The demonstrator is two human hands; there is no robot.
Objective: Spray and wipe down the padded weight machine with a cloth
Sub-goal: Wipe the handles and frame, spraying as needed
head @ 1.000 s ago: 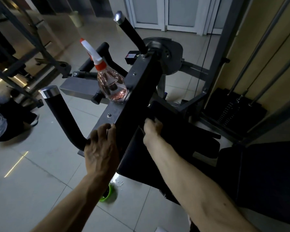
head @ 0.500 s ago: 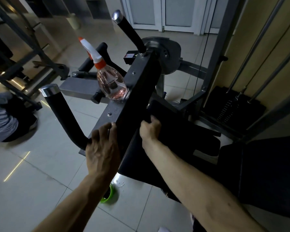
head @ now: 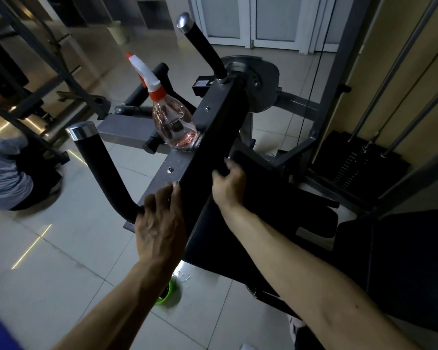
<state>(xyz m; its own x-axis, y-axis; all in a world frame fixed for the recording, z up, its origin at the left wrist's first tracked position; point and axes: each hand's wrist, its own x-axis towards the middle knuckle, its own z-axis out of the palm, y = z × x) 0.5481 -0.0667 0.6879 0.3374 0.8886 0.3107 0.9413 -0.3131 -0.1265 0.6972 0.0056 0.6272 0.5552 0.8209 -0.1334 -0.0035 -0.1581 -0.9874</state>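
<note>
Head view: my right hand (head: 228, 184) is clenching the black pad (head: 276, 198) at its top edge, with any cloth too dark to tell. My left hand (head: 159, 223) is resting open, bracing the frame bar (head: 213, 102). The spray bottle (head: 171, 122) is standing on the bar's left edge. I judge firm, overlapping strokes will work best.

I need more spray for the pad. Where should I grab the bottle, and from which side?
Take the narrow neck below the orange collar, with the left hand coming from the near side. The bottle stands upright on the bar, nozzle pointing away and left, so that grip should reach the trigger. Its round belly looks too wide to grip well.
</note>
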